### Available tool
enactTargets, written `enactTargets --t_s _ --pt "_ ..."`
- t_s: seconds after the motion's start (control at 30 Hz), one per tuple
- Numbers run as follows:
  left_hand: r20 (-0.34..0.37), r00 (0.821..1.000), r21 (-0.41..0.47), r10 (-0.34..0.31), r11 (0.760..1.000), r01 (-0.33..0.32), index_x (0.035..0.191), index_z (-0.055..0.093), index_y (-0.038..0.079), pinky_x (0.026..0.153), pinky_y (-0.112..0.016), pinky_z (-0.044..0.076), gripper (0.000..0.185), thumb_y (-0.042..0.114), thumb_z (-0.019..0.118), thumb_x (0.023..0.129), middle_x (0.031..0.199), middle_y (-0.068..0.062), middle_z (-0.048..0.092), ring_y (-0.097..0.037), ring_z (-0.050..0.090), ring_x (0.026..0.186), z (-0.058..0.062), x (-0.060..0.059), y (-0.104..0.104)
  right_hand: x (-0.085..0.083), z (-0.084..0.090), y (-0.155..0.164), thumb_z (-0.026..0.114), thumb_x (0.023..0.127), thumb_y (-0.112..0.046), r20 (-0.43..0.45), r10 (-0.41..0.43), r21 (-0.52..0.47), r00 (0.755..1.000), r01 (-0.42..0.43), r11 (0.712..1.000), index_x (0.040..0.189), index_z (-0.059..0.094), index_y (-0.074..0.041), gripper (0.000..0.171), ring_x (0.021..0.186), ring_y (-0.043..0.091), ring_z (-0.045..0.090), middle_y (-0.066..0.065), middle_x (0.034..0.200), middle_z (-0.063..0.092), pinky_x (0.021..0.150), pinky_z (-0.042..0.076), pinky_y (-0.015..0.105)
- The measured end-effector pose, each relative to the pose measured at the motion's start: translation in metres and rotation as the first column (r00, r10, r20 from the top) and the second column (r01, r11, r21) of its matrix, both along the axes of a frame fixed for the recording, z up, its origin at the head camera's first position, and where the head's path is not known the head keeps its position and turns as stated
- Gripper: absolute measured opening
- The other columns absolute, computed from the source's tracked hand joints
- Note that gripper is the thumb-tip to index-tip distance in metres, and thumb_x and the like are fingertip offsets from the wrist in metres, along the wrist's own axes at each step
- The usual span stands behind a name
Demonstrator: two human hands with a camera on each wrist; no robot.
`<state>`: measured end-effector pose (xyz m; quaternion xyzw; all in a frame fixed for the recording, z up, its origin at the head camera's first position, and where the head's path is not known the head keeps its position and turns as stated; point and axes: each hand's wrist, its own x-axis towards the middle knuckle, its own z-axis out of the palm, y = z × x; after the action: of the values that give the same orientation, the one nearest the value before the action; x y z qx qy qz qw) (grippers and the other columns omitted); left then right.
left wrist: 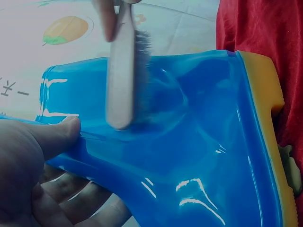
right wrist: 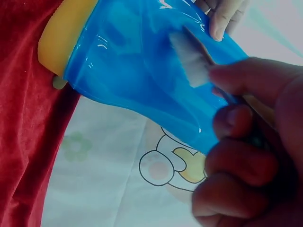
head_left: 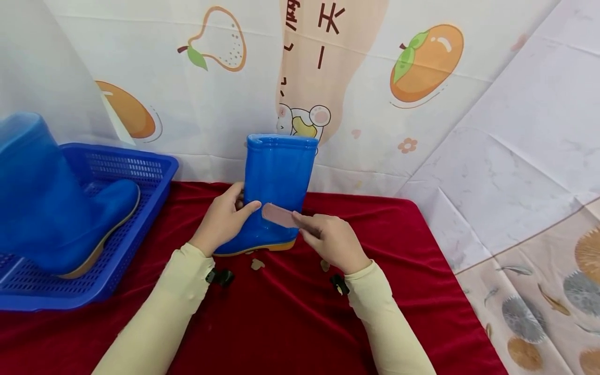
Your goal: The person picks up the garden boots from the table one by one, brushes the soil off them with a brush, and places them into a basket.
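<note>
From the head camera, you have a blue rubber boot (head_left: 277,192) standing upright on the red cloth (head_left: 290,312), close to the fruit-printed backdrop (head_left: 375,104). Your left hand (head_left: 224,219) wraps the boot's near side at the ankle, thumb laid across the front. Your right hand (head_left: 328,240) pinches the handle of a small brush (head_left: 278,215), its head set against the boot's lower shaft. To your left a blue basket (head_left: 140,172) holds a second blue boot (head_left: 56,208). Small scraps (head_left: 257,264) lie on the cloth just in front of the boot.

From the left wrist camera, your thumb (left wrist: 57,135) presses the glossy blue wall while the other fingers curl behind it — the brush's bristles (left wrist: 142,75) touch the boot's side, and the yellow sole (left wrist: 267,123) runs along the right edge.

From the right wrist camera, your fingers (right wrist: 246,156) are curled tight round the brush handle; the pale bristles rest on the blue surface, with the left hand's fingertips (right wrist: 220,21) just beyond them.
</note>
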<state>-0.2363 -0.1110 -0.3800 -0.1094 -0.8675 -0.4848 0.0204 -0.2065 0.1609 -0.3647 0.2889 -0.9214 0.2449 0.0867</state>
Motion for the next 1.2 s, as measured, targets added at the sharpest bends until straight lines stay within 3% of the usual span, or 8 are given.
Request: enactTargets --t_s 0.17,0.33,0.57,0.73,0.87,1.0,1.1,1.2 --pt "0.001 1.000 0.000 0.008 1.000 -0.008 0.152 0.044 0.009 0.101 -0.060 0.052 0.056 0.036 0.060 0.105 0.126 -0.017 0.066 -0.034 0.065 0.106 0.000 -0.001 0.002 0.001 0.003 0.004 0.073 0.097 -0.014 0.141 -0.015 0.058 0.990 0.007 0.998 0.136 0.069 -0.019 0.039 0.049 0.008 0.042 -0.012 0.066 0.061 0.048 0.042 0.024" --pt "-0.010 1.000 0.009 0.008 1.000 -0.008 0.151 0.045 0.009 0.100 -0.058 0.053 0.054 0.035 0.060 0.106 0.123 -0.016 0.067 -0.033 0.064 0.104 -0.001 -0.001 0.002 0.002 0.007 0.010 0.071 0.096 -0.013 0.218 -0.021 0.082 0.976 0.003 0.997 0.133 0.071 -0.020 0.038 0.045 0.006 0.040 -0.007 0.090 0.078 0.047 0.040 0.025" --pt "-0.016 1.000 -0.004 0.014 1.000 -0.014 0.150 0.045 0.009 0.099 -0.057 0.053 0.054 0.036 0.060 0.106 0.119 -0.016 0.067 -0.032 0.064 0.101 -0.001 0.001 0.001 0.001 0.005 0.007 0.075 0.095 -0.014 -0.016 0.072 -0.047 0.997 -0.073 0.996 0.136 0.069 -0.019 0.041 0.059 0.007 0.047 -0.007 0.085 0.071 0.053 0.045 0.023" --pt "-0.026 1.000 -0.007 0.011 1.000 -0.012 0.149 0.046 0.008 0.097 -0.056 0.053 0.053 0.036 0.060 0.105 0.114 -0.015 0.067 -0.032 0.062 0.098 -0.002 0.002 0.001 -0.001 -0.002 0.004 0.076 0.095 -0.016 -0.107 0.032 0.013 0.994 -0.031 0.999 0.138 0.068 -0.020 0.043 0.059 0.007 0.043 -0.008 0.072 0.055 0.052 0.042 0.022" --pt "-0.021 1.000 -0.011 0.019 1.000 -0.020 0.148 0.046 0.008 0.096 -0.057 0.054 0.054 0.037 0.060 0.105 0.117 -0.015 0.067 -0.032 0.063 0.099 -0.002 0.001 0.001 -0.002 -0.001 0.006 0.076 0.096 -0.018 -0.053 -0.023 0.076 0.998 0.027 0.997 0.136 0.069 -0.022 0.041 0.056 0.007 0.042 -0.011 0.066 0.052 0.050 0.041 0.023" --pt "-0.002 0.999 -0.010 0.032 0.999 -0.032 0.147 0.046 0.008 0.098 -0.061 0.053 0.053 0.037 0.060 0.105 0.123 -0.017 0.066 -0.035 0.066 0.104 -0.002 0.001 0.002 -0.001 0.004 0.012 0.076 0.095 -0.017 0.068 -0.083 0.115 0.994 0.074 0.991 0.134 0.071 -0.023 0.039 0.053 0.008 0.043 -0.009 0.079 0.071 0.050 0.041 0.024" --pt "0.006 0.999 0.001 0.033 0.999 -0.033 0.146 0.046 0.007 0.099 -0.063 0.052 0.052 0.037 0.060 0.105 0.125 -0.018 0.066 -0.036 0.066 0.106 -0.002 0.001 0.002 0.001 0.009 0.019 0.075 0.095 -0.014 0.160 -0.110 0.101 0.981 0.095 0.990 0.132 0.072 -0.022 0.038 0.050 0.009 0.045 -0.003 0.102 0.079 0.050 0.042 0.024" --pt "0.003 1.000 0.011 0.029 1.000 -0.029 0.146 0.046 0.007 0.100 -0.062 0.052 0.052 0.036 0.060 0.105 0.124 -0.018 0.066 -0.036 0.066 0.106 -0.002 0.002 0.002 0.001 0.014 0.025 0.074 0.094 -0.014 0.179 -0.083 0.023 0.980 0.080 0.996 0.124 0.077 -0.018 0.031 0.049 0.008 0.046 -0.004 0.095 0.078 0.049 0.042 0.024"
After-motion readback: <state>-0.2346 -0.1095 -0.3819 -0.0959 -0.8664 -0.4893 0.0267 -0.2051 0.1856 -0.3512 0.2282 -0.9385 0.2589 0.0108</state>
